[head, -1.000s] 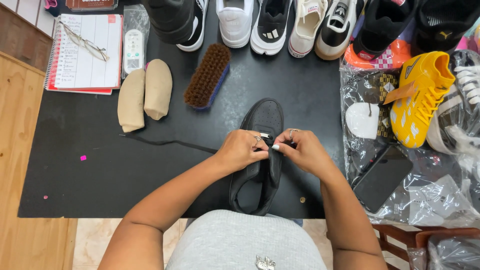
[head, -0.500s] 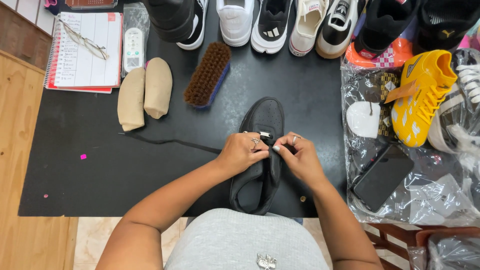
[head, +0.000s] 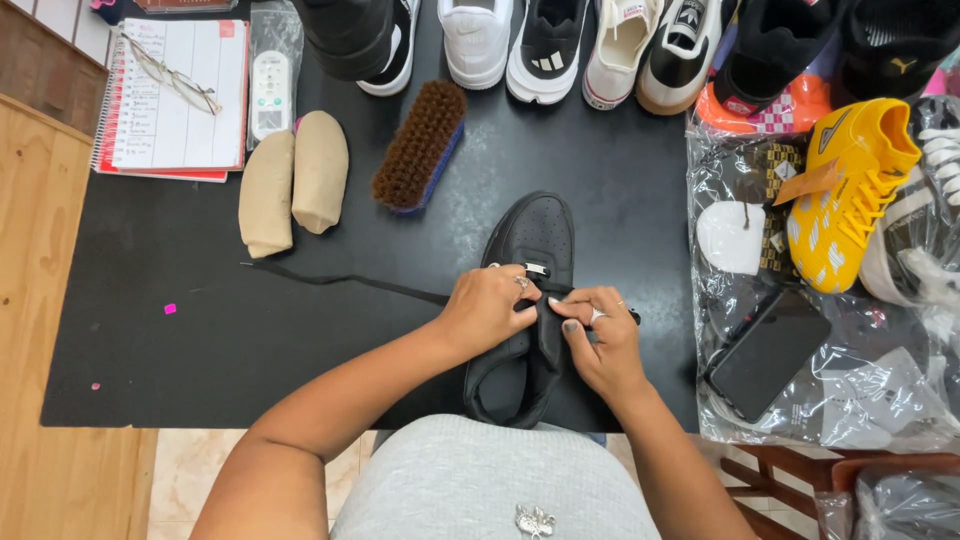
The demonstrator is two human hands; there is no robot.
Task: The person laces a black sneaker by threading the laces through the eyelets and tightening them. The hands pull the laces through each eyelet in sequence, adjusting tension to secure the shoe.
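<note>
Both my left hand (head: 487, 310) and right hand (head: 600, 345) pinch the black shoe (head: 530, 300) at its lace row, toe pointing away from me.

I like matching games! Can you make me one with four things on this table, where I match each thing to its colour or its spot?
Things:
1. shoe under both hands
2. brush
3. football boot
4. notebook

Colour or spot:
A. yellow, lying on clear plastic bags on the right
B. white pages with glasses lying on top, far left corner
C. black, in the middle of the table
D. brown bristles, beside two beige shoe forms

Pairs: 1-C, 2-D, 3-A, 4-B
</note>
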